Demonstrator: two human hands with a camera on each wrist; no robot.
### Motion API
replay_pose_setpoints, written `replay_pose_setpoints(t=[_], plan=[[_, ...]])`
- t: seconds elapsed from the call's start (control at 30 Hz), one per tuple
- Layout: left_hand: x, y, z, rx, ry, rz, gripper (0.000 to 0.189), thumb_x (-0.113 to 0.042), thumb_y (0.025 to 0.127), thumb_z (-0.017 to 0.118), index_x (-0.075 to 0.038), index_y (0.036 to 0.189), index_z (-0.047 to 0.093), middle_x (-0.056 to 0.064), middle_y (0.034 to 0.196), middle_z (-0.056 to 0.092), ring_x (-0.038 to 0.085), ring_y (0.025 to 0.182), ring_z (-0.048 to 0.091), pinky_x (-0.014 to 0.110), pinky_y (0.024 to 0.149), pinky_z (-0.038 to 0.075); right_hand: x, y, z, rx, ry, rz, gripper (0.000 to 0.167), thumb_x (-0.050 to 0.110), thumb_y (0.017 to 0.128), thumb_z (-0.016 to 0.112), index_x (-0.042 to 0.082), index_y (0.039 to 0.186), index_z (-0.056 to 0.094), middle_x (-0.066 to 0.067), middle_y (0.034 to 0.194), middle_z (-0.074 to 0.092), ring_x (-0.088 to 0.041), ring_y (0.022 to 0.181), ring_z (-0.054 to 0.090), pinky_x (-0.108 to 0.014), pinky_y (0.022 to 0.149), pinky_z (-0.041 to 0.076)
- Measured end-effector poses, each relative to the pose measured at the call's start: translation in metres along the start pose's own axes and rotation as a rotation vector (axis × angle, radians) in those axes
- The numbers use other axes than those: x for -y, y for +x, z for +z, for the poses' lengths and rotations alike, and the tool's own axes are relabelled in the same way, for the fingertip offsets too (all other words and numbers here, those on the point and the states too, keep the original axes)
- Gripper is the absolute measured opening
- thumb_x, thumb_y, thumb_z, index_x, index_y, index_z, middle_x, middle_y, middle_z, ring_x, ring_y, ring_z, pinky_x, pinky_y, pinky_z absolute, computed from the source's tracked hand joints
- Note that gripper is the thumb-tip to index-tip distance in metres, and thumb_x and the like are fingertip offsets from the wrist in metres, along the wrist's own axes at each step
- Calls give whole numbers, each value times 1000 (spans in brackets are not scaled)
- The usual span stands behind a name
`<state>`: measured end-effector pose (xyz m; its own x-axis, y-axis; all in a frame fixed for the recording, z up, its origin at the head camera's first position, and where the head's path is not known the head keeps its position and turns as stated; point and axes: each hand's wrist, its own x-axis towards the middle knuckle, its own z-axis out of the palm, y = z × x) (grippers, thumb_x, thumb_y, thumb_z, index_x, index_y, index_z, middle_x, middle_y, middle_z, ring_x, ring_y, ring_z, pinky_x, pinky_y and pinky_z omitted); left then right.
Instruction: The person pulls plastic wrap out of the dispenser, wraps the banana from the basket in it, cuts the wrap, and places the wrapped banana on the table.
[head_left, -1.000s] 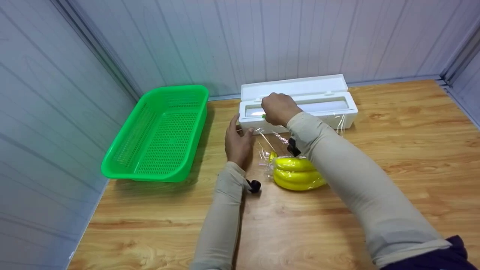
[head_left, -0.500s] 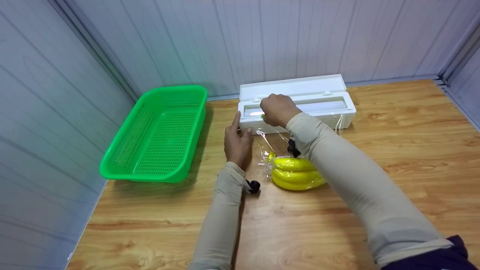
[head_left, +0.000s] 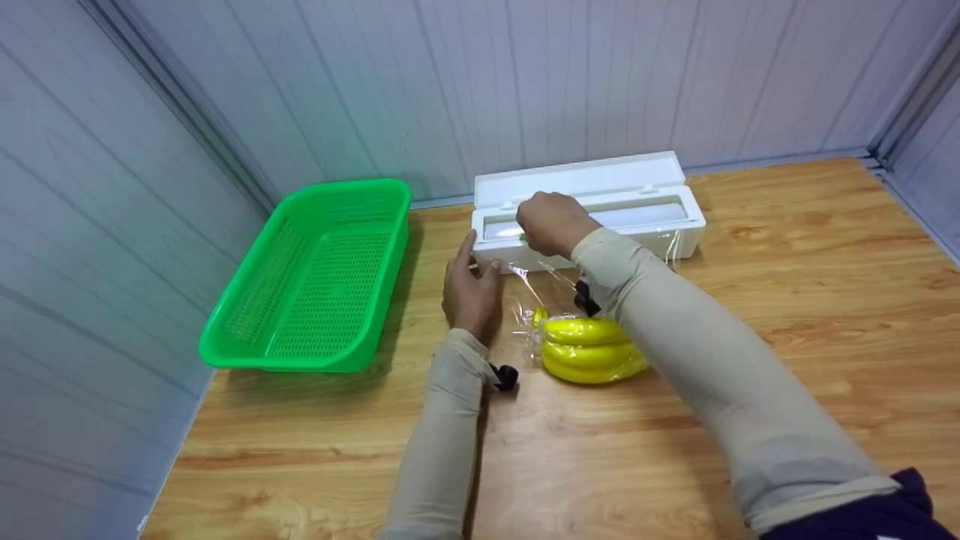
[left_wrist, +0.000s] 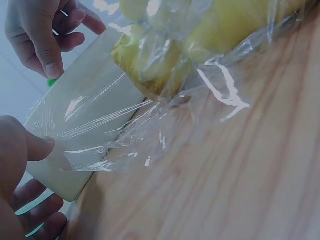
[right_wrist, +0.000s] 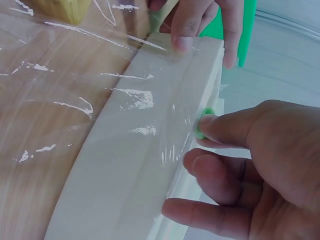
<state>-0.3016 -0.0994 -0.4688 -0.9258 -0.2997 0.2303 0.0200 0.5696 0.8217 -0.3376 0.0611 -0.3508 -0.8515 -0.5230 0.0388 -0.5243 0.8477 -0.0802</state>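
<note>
A white cling film dispenser (head_left: 694,238) stands at the back of the table with its lid raised. My left hand (head_left: 471,292) grips its left end, thumb on the front face and fingers bent around the end. With thumb and fingers, my right hand (head_left: 555,223) pinches a small green slider (right_wrist: 200,132) on the dispenser's front top edge, towards its left end. Clear film (left_wrist: 120,112) runs from that edge down the front to a bunch of yellow bananas (head_left: 589,364), which it covers. My right forearm hides the bananas' right end in the head view.
On the left stands a green perforated plastic basket (head_left: 401,244). Pale panelled walls (head_left: 480,90) rise behind and to the left of the wooden table (head_left: 315,450). The dispenser's lid (head_left: 585,180) leans back close to the rear wall.
The head view has shifted slightly. Both hands keep nearly the same places on the dispenser, and the bananas and basket stay put.
</note>
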Motion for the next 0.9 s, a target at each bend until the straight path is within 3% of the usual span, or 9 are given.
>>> replay_pose_setpoints(t=[0.4, 0.67, 0.9], plan=[[-5, 0, -1, 9, -31, -16, 65, -29, 92, 71, -38, 151, 44, 0, 117, 60, 16, 102, 61, 41, 83, 48, -8, -6, -7, 22, 2, 32, 22, -3, 82, 56, 10, 65, 50, -13, 80, 63, -27, 68, 53, -46, 67, 55], [-6, 1, 0, 26, -14, -17, 67, -29, 92, 73, -39, 151, 44, 0, 117, 60, 17, 104, 61, 41, 82, 48, -16, -10, -9, 39, -69, 40, 25, 1, 83, 56, 13, 64, 46, -10, 76, 60, -25, 67, 51, -49, 68, 57], [-5, 4, -3, 32, -13, -17, 69, -28, 91, 73, -40, 152, 43, 1, 115, 59, 16, 101, 61, 41, 80, 48, -33, -17, -13, 86, -51, 83, 26, 1, 85, 57, 12, 64, 47, -9, 74, 56, -24, 66, 47, -46, 63, 53]])
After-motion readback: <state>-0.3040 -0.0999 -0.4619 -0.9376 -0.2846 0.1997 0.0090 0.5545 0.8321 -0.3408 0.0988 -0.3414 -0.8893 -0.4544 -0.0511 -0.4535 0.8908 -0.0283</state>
